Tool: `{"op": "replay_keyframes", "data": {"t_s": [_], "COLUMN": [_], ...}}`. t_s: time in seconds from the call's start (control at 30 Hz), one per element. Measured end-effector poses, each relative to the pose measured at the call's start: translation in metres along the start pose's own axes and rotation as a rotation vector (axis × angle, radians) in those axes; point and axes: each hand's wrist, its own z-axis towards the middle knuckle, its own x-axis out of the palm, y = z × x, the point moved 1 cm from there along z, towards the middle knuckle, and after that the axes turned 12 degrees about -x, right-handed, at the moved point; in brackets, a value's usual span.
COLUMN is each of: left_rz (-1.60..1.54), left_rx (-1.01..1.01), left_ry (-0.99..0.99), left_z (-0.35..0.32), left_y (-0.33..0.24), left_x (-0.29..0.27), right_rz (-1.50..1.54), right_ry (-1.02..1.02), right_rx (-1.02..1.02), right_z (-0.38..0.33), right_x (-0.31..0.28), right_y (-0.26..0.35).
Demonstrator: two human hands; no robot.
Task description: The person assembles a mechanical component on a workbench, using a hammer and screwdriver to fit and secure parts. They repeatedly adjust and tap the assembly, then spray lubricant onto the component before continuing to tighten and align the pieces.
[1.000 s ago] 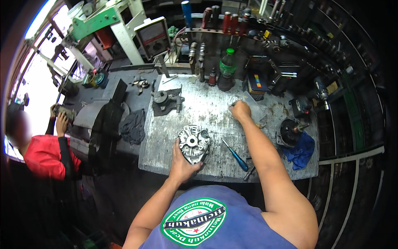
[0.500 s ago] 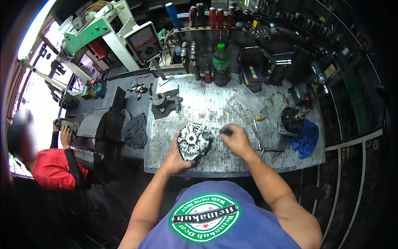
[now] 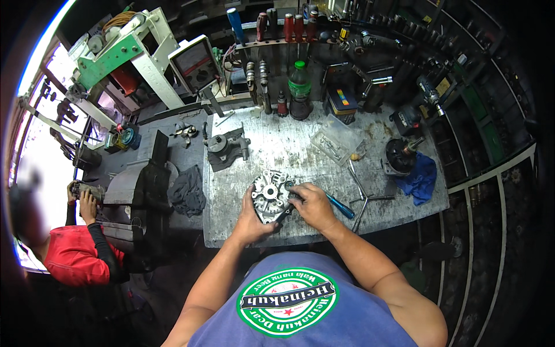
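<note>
Near the front edge of the metal workbench (image 3: 277, 144), the left hand (image 3: 250, 222) is curling around the lower left side of a round grey metal housing (image 3: 269, 196), gripping it and holding it tilted up off the bench. The right hand (image 3: 311, 205) is closing on a screwdriver with a blue handle (image 3: 341, 206), whose tip end is lying against the housing's right side. Just right of that hand, a cross-shaped wrench (image 3: 361, 199) is lying flat, hemming in that side. Farther right, a dark motor part (image 3: 399, 156) is sitting on a blue rag (image 3: 421, 178) near the bench's right edge. Behind the housing, another grey casting (image 3: 226, 149) and a clear plastic bag (image 3: 336, 139) are lying well apart, leaving bare bench between them. A green bottle (image 3: 299, 87) is standing at the back edge. Left of the bench, a dark cloth (image 3: 188, 194) is lying beside a heavy vise (image 3: 141, 191), and a person in a red shirt (image 3: 72, 254) is handling something further left.
</note>
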Motion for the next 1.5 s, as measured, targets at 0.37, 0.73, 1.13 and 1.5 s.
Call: {"op": "replay_keyframes", "data": {"t_s": [0.37,0.73,1.13,1.5], "left_rz": [-0.202,0.116,0.285,0.334], "left_rx": [0.044,0.150,0.144,0.184], "left_ry": [0.023,-0.277,-0.516,-0.558], "left_z": [0.005,-0.015,0.009,0.000], "left_y": [0.008,-0.025,-0.075,-0.076], "left_x": [0.007,0.000,0.051,0.058], "right_rz": [0.041,-0.055,-0.124,-0.390], "right_ry": [-0.026,0.097,0.019,0.230], "right_rx": [-0.079,-0.093,0.084,-0.063], "right_z": [-0.001,-0.004,-0.018,0.128], "right_x": [0.003,0.005,-0.090,-0.099], "right_y": [-0.007,-0.019,-0.116,-0.221]}}
